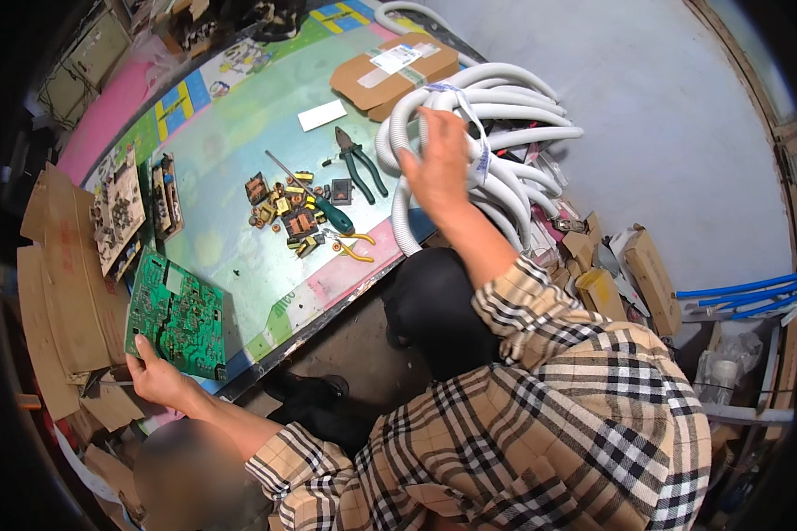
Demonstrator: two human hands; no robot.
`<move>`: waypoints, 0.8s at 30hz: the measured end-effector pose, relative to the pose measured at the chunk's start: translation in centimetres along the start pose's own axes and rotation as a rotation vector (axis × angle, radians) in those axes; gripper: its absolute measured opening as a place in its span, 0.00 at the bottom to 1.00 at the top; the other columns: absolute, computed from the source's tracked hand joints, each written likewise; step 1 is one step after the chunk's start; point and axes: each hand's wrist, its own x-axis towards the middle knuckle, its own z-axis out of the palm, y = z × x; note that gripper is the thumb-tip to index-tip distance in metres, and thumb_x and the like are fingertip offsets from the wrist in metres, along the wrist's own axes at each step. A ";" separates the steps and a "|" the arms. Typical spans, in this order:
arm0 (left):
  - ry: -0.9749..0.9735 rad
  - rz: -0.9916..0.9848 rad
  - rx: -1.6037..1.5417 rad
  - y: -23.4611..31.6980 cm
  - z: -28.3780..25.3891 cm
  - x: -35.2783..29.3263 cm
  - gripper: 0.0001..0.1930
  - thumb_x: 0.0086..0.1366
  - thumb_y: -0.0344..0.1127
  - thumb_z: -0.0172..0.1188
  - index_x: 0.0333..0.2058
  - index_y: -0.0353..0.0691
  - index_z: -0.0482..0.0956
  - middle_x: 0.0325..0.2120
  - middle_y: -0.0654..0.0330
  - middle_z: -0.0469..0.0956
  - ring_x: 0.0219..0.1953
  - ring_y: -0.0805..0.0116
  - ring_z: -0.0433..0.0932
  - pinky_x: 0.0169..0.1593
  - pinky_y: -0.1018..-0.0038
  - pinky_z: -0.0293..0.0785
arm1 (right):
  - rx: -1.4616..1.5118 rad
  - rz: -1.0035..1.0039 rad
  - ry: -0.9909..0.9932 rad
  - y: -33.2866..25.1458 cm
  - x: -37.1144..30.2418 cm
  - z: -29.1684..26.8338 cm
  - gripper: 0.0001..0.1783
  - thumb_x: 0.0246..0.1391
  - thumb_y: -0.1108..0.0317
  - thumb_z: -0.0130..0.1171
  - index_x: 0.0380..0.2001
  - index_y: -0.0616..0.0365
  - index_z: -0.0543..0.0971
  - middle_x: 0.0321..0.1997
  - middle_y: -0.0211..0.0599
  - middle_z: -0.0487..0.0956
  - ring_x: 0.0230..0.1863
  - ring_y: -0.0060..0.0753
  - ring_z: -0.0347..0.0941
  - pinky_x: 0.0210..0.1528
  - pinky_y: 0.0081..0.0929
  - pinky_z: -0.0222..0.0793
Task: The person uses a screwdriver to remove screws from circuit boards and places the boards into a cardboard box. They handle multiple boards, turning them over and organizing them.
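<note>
From my remote seat, I have the left hand [161,376] gripping a flat green circuit board [181,314] left of the copper-wound coil pile [301,223]; the right hand [438,168], loosely spread, meets ribbed white hose [515,112] to its right.

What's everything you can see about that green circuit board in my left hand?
The rectangular, rigid-looking green circuit board shows pale specks, dark marks and a whitish patch near its top. It is tilted by the multicoloured tabletop, the bare left hand gripping its lower left corner; tabletop contact is unclear.
</note>
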 end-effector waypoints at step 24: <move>0.267 -0.203 0.494 -22.2 -2.3 7.0 0.21 0.54 0.44 0.67 0.38 0.29 0.81 0.37 0.46 0.80 0.39 0.56 0.75 0.48 0.63 0.67 | 0.483 0.346 0.368 11.3 1.5 -8.2 0.27 0.34 0.67 0.72 0.40 0.60 0.72 0.38 0.49 0.74 0.41 0.51 0.73 0.46 0.41 0.68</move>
